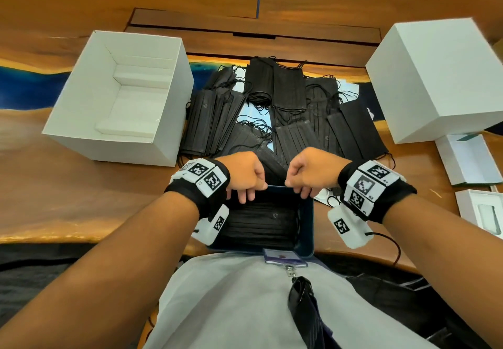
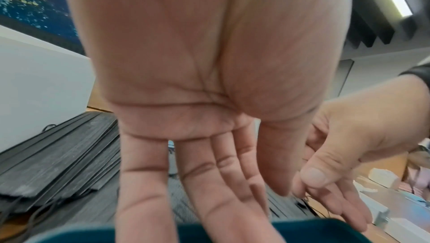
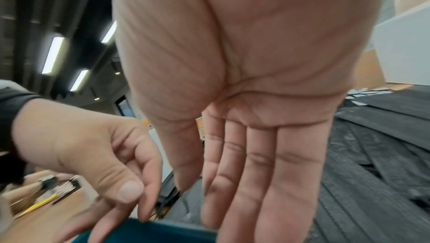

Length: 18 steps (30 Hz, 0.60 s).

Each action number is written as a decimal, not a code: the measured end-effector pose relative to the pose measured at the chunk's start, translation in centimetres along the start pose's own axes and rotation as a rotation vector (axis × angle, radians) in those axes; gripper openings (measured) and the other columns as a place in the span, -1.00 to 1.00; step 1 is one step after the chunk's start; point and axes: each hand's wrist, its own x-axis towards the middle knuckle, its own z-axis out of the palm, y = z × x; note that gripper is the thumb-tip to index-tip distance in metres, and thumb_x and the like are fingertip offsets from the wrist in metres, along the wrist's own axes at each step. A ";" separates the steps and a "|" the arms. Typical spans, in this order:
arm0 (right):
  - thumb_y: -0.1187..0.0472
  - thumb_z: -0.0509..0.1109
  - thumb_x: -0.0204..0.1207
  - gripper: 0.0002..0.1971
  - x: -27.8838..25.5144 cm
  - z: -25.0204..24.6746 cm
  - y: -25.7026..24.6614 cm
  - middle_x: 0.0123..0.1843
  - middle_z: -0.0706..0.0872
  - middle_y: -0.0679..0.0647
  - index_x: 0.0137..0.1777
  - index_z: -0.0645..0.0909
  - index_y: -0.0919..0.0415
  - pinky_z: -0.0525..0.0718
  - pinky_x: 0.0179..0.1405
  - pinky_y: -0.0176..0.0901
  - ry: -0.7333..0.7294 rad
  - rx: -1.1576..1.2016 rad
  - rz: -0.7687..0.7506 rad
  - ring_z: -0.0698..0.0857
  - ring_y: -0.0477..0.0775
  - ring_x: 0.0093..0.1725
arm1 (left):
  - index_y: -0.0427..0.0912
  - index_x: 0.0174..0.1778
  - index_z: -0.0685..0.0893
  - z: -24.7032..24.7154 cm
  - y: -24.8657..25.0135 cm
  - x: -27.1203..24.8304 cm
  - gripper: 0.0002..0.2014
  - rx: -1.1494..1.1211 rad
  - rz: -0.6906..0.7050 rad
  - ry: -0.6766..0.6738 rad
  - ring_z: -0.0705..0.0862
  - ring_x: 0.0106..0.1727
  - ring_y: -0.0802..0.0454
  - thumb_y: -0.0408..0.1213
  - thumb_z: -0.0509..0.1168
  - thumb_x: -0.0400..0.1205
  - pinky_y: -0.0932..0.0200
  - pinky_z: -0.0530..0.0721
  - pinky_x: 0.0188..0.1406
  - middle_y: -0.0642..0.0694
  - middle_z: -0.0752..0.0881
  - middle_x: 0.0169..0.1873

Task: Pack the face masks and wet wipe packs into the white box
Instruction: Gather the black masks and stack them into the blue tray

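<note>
A loose pile of black face masks (image 1: 285, 109) lies mid-table, with light blue flat packs (image 1: 251, 111) peeking out beneath it. The open white box (image 1: 117, 98) stands left of the pile, holding only a white stepped insert. Near the table's front edge a dark blue box (image 1: 307, 212) holds a stack of black masks (image 1: 261, 220). My left hand (image 1: 245, 182) and right hand (image 1: 307, 179) hang side by side over its far rim. In the wrist views the left fingers (image 2: 186, 182) and right fingers (image 3: 256, 173) are straight and point down, holding nothing.
A closed white box (image 1: 435, 76) stands at the right of the pile. Two small white boxes (image 1: 468, 158) (image 1: 481, 209) lie at the right edge. The wooden table (image 1: 81, 185) has a blue resin strip and a recessed panel at the back.
</note>
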 end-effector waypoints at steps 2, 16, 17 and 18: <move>0.17 0.46 0.58 -0.84 0.4 -1.2 0.7 -0.24 0.81 0.16 -0.12 0.69 0.29 0.85 -0.21 0.00 0.083 0.056 0.037 0.85 0.09 -0.28 | -0.19 -0.01 0.72 -1.0 0.5 0.5 -0.86 0.025 0.035 0.107 0.70 -0.45 0.04 -0.21 0.30 0.69 0.26 0.60 -0.62 -0.07 0.78 -0.34; 0.03 0.61 0.39 -0.44 5.1 -4.0 4.0 0.28 0.62 0.18 0.30 0.48 0.20 0.66 0.21 0.06 0.390 -0.061 0.279 0.65 0.23 0.23 | -0.12 0.22 0.67 -5.0 2.7 7.6 -0.66 0.342 0.046 0.255 0.67 0.18 -0.10 -0.26 0.49 0.53 0.01 0.66 0.23 -0.08 0.70 0.15; 0.02 0.62 0.37 -0.37 5.5 -3.8 4.1 0.32 0.60 0.20 0.34 0.44 0.22 0.65 0.24 0.10 0.391 -0.065 0.285 0.64 0.25 0.26 | -0.12 0.24 0.65 -5.0 2.9 8.1 -0.63 0.377 0.046 0.230 0.67 0.19 -0.11 -0.26 0.50 0.52 0.02 0.66 0.21 -0.08 0.69 0.17; 0.00 0.63 0.35 -0.31 6.0 -3.7 4.2 0.35 0.58 0.21 0.38 0.40 0.22 0.64 0.26 0.13 0.399 -0.062 0.301 0.63 0.28 0.29 | -0.13 0.26 0.64 -5.0 3.0 8.6 -0.61 0.404 0.042 0.204 0.66 0.20 -0.12 -0.28 0.50 0.51 0.04 0.66 0.19 -0.09 0.68 0.17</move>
